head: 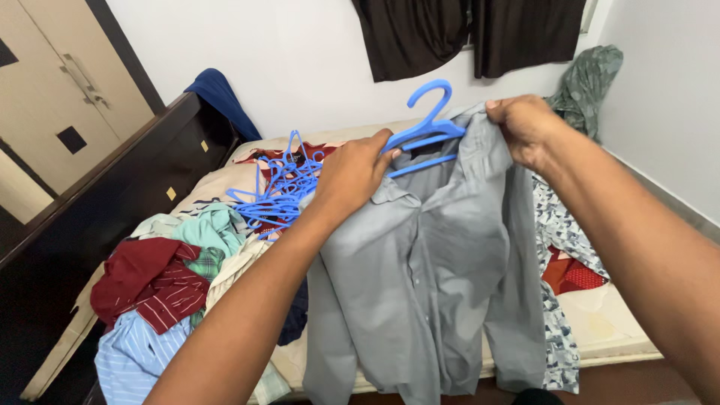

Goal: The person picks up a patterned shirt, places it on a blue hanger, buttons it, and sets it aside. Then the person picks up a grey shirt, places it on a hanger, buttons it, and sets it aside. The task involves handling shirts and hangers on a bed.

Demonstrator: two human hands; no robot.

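In the head view, a bed [600, 330] fills the middle of the frame, its bare edge showing at lower right. A tangle of blue hangers [277, 191] lies left of centre, just beside the left hand. Lower left holds a heap of clothes: a maroon striped shirt [154, 285], a teal cloth [214, 229] above it, and a light blue striped shirt [135, 356] at the bottom. A dark headboard [112, 195] runs up the left side, with a wardrobe door [67, 82] in the upper left corner. Dark curtains [465, 34] hang at the top centre. A patterned blue-and-white cloth [559, 225] lies right of centre, partly hidden behind the shirt.

The grey shirt [427, 277] hangs in the centre, covering much of the bed behind it. A blue hanger [427, 124] sits at its collar, hook upward. The left hand [352, 176] has its fingers curled closed over the collar and the hanger's arm. The right hand [525, 127], upper right of centre, pinches the shirt's shoulder with fingers pressed together.
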